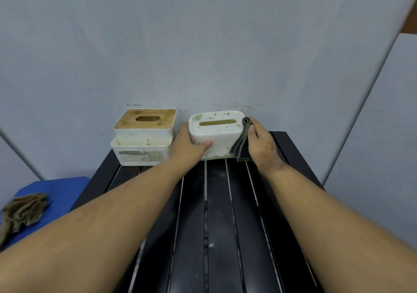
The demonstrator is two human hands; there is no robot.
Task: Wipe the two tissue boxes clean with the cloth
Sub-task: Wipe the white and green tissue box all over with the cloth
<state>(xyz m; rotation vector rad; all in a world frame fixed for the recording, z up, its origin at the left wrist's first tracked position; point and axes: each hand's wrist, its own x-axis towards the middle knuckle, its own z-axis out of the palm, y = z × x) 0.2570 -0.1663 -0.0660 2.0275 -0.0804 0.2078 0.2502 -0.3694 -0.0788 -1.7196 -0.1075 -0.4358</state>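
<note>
The left hand (187,142) braces the left end of a rounded white tissue box (214,134), thumb curled across its near face and the fingers out of sight behind it, while the right hand (259,141) pinches a folded grey-green cloth (242,141) flat against the box's right end. The box stands at the far edge of a black slatted worktop (216,213), against a pale wall (203,44), its top and near side flecked with brown spots and its slot facing up. To do this pass well, the bracing hand likely needs to stay firm so the light box does not slide, and the cloth should run with even pressure across the end, then over the speckled top and front, turning to a fresh fold as it soils. Just beside it on the left stands the second tissue box (144,137), white with a wooden lid and a front tray, also spotted and apparently not yet wiped. Off to the far left, a crumpled brown rag (22,211) lies on a blue surface (63,191).
</note>
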